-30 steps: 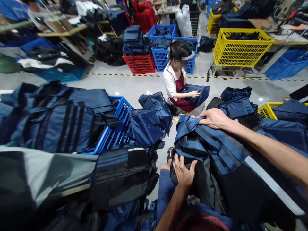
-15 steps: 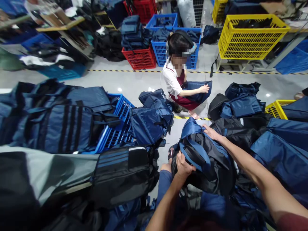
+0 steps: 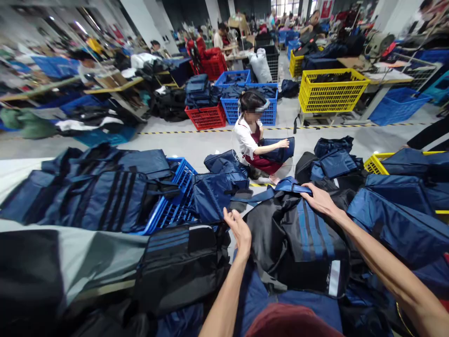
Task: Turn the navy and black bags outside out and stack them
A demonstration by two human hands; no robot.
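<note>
A black bag (image 3: 280, 234) with blue stripes and a whitish patch lies across the lap. At its top edge, my right hand (image 3: 318, 198) is closed on the blue strap (image 3: 290, 186). My left hand (image 3: 239, 229) is raised just left of the bag, its fingers curled near the strap's grey end; whether it pinches anything is too small to tell. Another black bag with blue stripes (image 3: 182, 262) lies to the left of my left forearm.
Blue bags (image 3: 115, 192) cover the left side beside a blue crate (image 3: 175, 196). More blue bags (image 3: 400, 229) are piled at right. Ahead, a person (image 3: 254, 140) crouches holding a blue piece. Yellow crate (image 3: 333, 91) and red crate (image 3: 206, 116) stand beyond.
The view has tilted up. The black bag has turned, and its striped front now shows. My left hand has moved left, off the bag; my right hand remains at its top.
</note>
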